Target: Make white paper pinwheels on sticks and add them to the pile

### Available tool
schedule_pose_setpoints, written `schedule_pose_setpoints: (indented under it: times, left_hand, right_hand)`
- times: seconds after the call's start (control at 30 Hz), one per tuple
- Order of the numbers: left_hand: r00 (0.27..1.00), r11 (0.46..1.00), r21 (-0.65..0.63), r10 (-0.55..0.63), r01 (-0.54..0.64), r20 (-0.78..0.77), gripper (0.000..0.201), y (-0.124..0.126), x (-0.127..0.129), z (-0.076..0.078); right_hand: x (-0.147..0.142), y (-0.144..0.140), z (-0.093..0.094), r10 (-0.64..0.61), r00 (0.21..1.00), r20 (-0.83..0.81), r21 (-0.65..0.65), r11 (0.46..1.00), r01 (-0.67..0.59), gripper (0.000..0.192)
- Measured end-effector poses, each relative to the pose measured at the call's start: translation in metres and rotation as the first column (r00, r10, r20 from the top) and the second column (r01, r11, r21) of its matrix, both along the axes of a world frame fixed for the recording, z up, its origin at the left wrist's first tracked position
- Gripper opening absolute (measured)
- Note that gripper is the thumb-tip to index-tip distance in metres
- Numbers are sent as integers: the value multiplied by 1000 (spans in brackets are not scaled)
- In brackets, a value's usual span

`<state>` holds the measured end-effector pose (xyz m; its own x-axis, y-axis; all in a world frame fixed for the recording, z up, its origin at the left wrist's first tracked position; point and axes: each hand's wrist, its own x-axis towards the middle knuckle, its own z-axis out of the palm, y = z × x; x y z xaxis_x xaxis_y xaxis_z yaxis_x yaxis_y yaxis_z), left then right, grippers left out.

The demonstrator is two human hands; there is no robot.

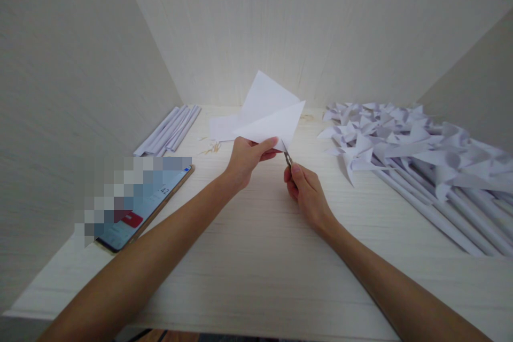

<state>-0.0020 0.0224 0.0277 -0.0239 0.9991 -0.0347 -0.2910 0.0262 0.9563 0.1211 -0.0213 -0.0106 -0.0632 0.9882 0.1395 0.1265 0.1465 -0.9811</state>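
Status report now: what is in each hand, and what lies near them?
Left hand pinches folded white paper. Right hand holds small scissors at its lower corner. Paper pinwheels right, rolled paper sticks and phone left.

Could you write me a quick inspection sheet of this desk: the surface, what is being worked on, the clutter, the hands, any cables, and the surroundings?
Surface: pale wood-grain table, with small tan scraps near the back.
Job's things: folded white paper, held up off the table; small scissors, tip at the paper's lower corner.
Clutter: rolled paper sticks back left; phone lying flat on the left, screen lit; pile of paper pinwheels on the right; flat sheet behind the hands.
Grippers: left hand pinches the folded paper; right hand grips the scissors.
Cables: nothing seen.
Surroundings: pale panel walls close in the back and both sides.
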Motion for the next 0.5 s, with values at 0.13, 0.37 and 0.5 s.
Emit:
schedule_pose_setpoints:
  times: [0.13, 0.37, 0.5]
  left_hand:
    - [1000, 1000, -1, 1, -1, -1, 18, 0, 0, 0]
    - [1000, 1000, -2, 0, 0, 11, 17, 0, 1, -1]
    - [1000, 1000, -3, -2, 2, 27, 16, 0, 1, -2]
  right_hand:
    - [0, 1, 0, -4, 1000, 7, -1, 1000, 4, 43]
    - [0, 2, -2, -18, 999, 33, 23, 1000, 18, 44]
    - [-1, 1, -1, -22, 999, 43, 23, 1000, 21, 43]
